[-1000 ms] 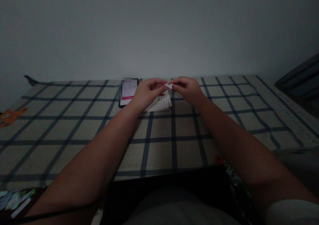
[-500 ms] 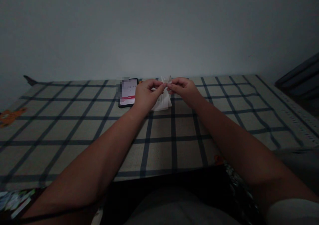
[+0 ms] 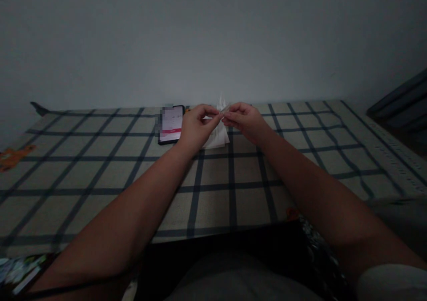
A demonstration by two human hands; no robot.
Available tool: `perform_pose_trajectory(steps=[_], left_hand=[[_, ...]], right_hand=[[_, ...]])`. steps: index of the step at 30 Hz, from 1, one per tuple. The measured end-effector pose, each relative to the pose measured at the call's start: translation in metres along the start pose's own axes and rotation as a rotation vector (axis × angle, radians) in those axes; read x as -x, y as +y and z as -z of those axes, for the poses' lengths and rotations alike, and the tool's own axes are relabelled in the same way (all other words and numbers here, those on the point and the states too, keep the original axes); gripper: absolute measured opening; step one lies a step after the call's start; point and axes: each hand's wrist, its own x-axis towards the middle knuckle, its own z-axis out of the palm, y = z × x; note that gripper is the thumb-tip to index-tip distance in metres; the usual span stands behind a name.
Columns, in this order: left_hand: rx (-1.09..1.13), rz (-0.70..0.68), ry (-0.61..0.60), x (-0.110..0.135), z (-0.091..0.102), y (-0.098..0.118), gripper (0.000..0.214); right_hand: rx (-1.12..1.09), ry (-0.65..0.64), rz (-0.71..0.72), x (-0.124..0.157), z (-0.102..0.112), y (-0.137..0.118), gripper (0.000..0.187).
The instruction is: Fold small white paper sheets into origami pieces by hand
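Observation:
My left hand (image 3: 199,122) is closed in a pinch, thumb against forefinger, on a thin, pale, see-through piece that looks like plastic film (image 3: 221,102). From the other side my right hand (image 3: 244,116) pinches the same piece, so the fingertips of both hands nearly meet. Part of the film stands up behind the fingers; how it is folded is too small to tell. Beneath the hands lie white paper sheets (image 3: 217,139), partly hidden by my left hand. Just left of that hand a phone (image 3: 171,125) with a lit screen lies face up.
A checked cloth (image 3: 160,172) with dark stripes covers the table, which reaches back to a plain wall (image 3: 213,38). An orange figure (image 3: 15,158) shows on the cloth at the left. Dark folded fabric (image 3: 400,98) is at the far right.
The film between my fingertips has shifted: a clear part now sticks up higher behind them, and a narrow edge slants toward my right hand. Both hands have barely moved.

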Motion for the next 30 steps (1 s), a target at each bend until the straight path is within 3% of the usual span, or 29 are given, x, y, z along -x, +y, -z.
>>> perform_pose_trajectory(steps=[6, 10, 14, 18, 21, 25, 30], left_hand=[[0.217, 0.04, -0.077, -0.004, -0.002, -0.013, 0.057], [0.206, 0.018, -0.114, -0.004, 0.001, -0.014, 0.062], [0.141, 0.003, -0.121, -0.005, 0.005, -0.01, 0.064], [0.095, 0.017, -0.124, -0.005, 0.006, -0.009, 0.066], [0.066, 0.038, -0.157, -0.006, 0.008, -0.009, 0.059], [-0.029, 0.047, -0.236, -0.007, 0.012, -0.006, 0.036], [-0.231, -0.013, -0.246, -0.007, 0.016, 0.001, 0.029]], right_hand=[[0.08, 0.015, 0.1, -0.002, 0.002, 0.003, 0.054], [0.093, -0.035, 0.048, -0.001, 0.005, 0.003, 0.065], [0.182, -0.09, 0.001, 0.001, 0.007, 0.0, 0.049], [0.313, -0.065, 0.107, 0.001, 0.01, -0.003, 0.044], [0.433, -0.081, 0.217, -0.001, 0.013, -0.005, 0.044], [0.62, -0.11, 0.349, -0.001, 0.016, -0.008, 0.042], [0.706, -0.111, 0.377, -0.002, 0.018, -0.005, 0.044]])
